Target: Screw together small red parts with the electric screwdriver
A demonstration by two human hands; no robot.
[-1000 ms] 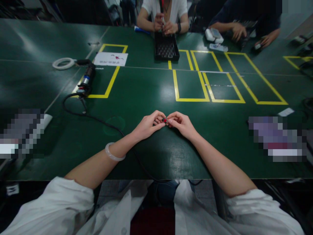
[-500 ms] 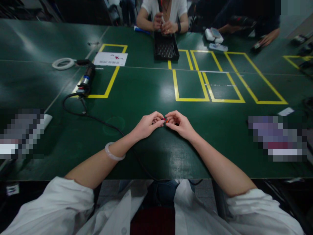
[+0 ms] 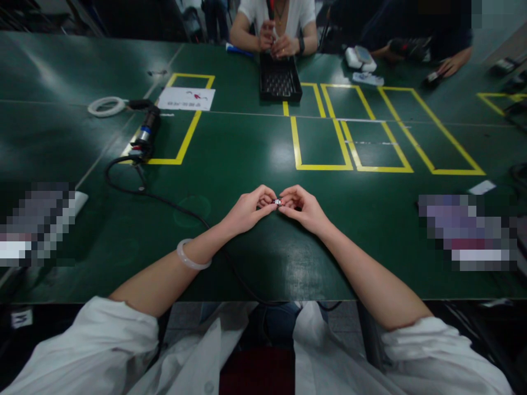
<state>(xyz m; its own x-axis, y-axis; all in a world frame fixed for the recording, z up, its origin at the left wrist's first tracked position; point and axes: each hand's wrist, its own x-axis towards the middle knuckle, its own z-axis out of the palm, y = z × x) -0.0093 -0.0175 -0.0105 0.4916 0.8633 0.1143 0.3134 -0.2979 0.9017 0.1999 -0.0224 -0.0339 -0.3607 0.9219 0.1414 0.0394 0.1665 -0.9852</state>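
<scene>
Small part [image 3: 278, 202], pinched in fingertips

Coloured silver and red; too small to tell further. Gripped from one side by left hand [image 3: 250, 212], from the other by right hand [image 3: 305, 208], over near half of green surface [image 3: 247, 142]. Accompanied by tool [image 3: 146, 130] and black cable [image 3: 178, 207] at left, black tray [image 3: 286, 99] beyond.

Glossy tbl [image 3: 239, 137], plastic-lkg tray [image 3: 281, 99], cloth slv [image 3: 99, 340]

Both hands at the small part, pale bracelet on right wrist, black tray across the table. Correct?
No: the head view shows the pale bracelet on the left wrist. Otherwise right: left hand and right hand at the small part, black tray across the table.
</scene>
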